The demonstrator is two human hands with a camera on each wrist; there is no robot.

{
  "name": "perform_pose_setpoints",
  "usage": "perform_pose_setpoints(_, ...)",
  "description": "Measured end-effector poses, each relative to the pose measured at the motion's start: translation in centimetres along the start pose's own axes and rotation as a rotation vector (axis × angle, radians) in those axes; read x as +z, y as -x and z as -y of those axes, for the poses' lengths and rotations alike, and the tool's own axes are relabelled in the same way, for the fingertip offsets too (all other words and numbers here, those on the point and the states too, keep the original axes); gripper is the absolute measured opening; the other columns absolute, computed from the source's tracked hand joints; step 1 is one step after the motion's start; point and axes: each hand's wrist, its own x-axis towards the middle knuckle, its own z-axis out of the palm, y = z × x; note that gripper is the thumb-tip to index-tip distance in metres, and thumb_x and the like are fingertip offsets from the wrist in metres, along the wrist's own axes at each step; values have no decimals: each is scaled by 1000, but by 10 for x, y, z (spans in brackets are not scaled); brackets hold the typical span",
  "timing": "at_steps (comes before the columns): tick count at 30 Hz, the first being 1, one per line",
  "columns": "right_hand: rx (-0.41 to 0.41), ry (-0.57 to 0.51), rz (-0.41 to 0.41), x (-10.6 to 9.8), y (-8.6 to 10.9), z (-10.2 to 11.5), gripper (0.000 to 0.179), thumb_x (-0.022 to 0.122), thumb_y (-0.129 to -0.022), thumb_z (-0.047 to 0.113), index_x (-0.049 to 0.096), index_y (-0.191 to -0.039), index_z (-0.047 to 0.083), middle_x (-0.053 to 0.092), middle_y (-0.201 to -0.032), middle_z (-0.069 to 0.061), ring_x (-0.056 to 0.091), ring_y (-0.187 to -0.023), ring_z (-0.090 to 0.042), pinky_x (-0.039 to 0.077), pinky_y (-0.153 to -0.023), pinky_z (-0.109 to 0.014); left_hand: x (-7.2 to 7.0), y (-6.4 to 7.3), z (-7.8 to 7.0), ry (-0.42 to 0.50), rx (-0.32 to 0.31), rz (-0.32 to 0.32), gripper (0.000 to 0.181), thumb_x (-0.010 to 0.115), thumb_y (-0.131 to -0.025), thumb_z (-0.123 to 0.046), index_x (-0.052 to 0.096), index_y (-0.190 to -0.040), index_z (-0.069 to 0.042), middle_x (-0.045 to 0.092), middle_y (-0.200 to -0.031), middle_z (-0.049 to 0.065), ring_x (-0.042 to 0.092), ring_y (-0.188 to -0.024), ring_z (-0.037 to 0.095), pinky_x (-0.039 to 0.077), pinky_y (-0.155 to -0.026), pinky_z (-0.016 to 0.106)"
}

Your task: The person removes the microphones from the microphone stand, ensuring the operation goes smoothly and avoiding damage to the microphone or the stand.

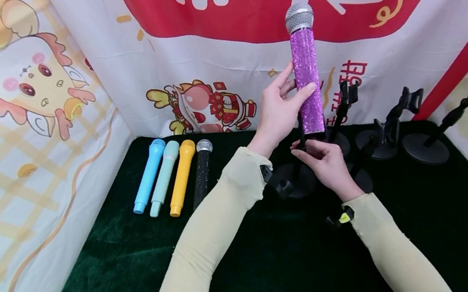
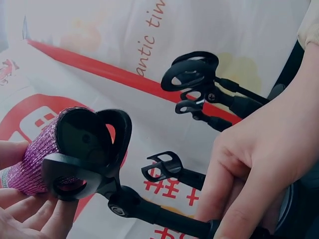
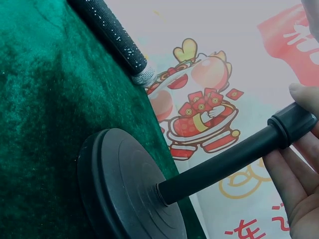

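Note:
A purple glittery microphone (image 1: 307,75) with a silver mesh head is held upright in my left hand (image 1: 279,112), thumb on one side and fingers behind. Its lower end meets the black holder clip (image 2: 122,134) of a microphone stand; how far it sits inside I cannot tell. Just below the clip, my right hand (image 1: 327,166) grips the stand at the collar (image 3: 284,124) on top of its pole (image 3: 219,164). The stand's round base (image 3: 124,184) rests on the green cloth.
To the left lie a blue microphone (image 1: 149,175), a pale green microphone (image 1: 165,178), a yellow microphone (image 1: 183,178) and a black microphone (image 1: 202,173). Several more black stands (image 1: 427,147) stand at the right. A printed white backdrop (image 1: 215,56) hangs behind the green cloth (image 1: 252,269).

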Motion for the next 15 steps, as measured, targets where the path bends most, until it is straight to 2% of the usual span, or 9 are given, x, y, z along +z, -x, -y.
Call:
perform_pose_setpoints(5,0,-1,4,0,0,0,7,73,-95,6,75,-95,-1,71,-80,-14,48,-61,-16,33,-54,-23,1,-3,-2,16,44,-11,67,73,-96,-13,43,-156,-17,67,-125,4,68,-102,9,58,-82,27)
perform_pose_setpoints(10,3,6,4,0,0,-1,9,73,-95,6,76,-98,-1,71,-81,-18,50,-61,-15,35,-55,-21,3,-6,-6,-15,67,-30,68,73,-97,-14,43,-157,-19,67,-125,1,69,-97,12,58,-82,25)
perform_pose_setpoints(15,14,-6,1,1,-2,-23,10,74,-95,10,78,-100,2,74,-92,-14,62,-71,-13,42,-61,-19,4,-9,-7,-57,78,-57,68,74,-96,-16,43,-156,-21,66,-129,0,67,-101,10,57,-82,23)
